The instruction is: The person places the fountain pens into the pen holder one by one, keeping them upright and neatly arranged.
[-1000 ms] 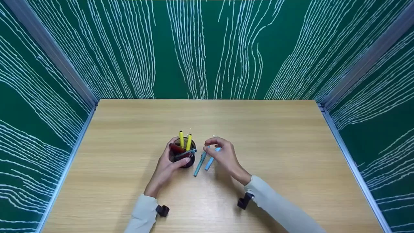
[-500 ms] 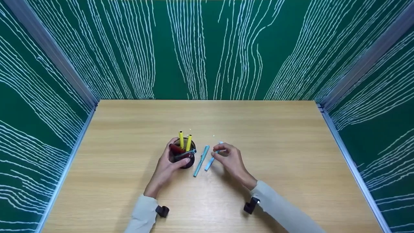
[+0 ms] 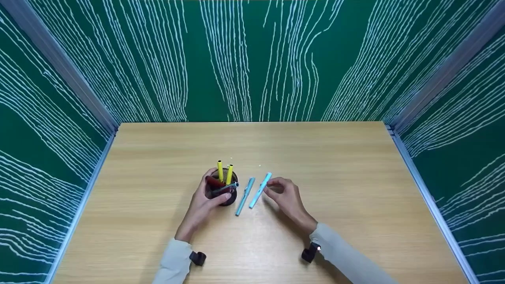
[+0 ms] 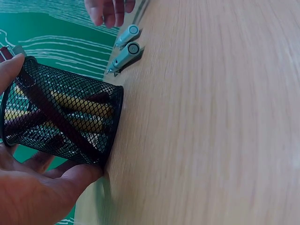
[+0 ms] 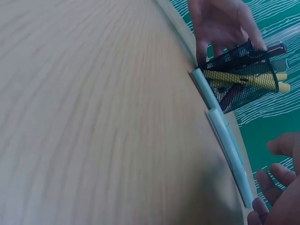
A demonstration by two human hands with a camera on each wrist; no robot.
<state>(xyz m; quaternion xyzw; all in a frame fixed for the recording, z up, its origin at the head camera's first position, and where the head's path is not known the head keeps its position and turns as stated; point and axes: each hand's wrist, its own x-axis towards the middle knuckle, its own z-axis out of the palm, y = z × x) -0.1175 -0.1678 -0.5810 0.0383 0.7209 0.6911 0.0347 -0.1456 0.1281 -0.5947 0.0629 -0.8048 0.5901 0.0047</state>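
Note:
A black mesh pen holder (image 4: 65, 117) stands on the table, and my left hand (image 3: 202, 205) grips it with fingers around one side and the thumb across the other. In it are two yellow pens (image 3: 220, 170), dark red pens (image 3: 215, 182) and a light blue pen leaning over the rim. To its right lie two loose pens side by side: a teal pen (image 3: 245, 196) and a light blue pen (image 3: 260, 190). My right hand (image 3: 291, 199) is at the right side of the light blue pen, thumb and fingers apart in the right wrist view, not closed around it.
The wooden table (image 3: 335, 157) stretches out on all sides of the hands. Green walls (image 3: 355, 39) with white wavy lines enclose its back and sides. Tiny pale specks lie behind the pens. Each sleeve carries a small black wrist camera (image 3: 198, 258).
My right hand has moved right from the teal pen, over the light blue pen, to its right side, uncovering both. The left hand stays on the pen holder.

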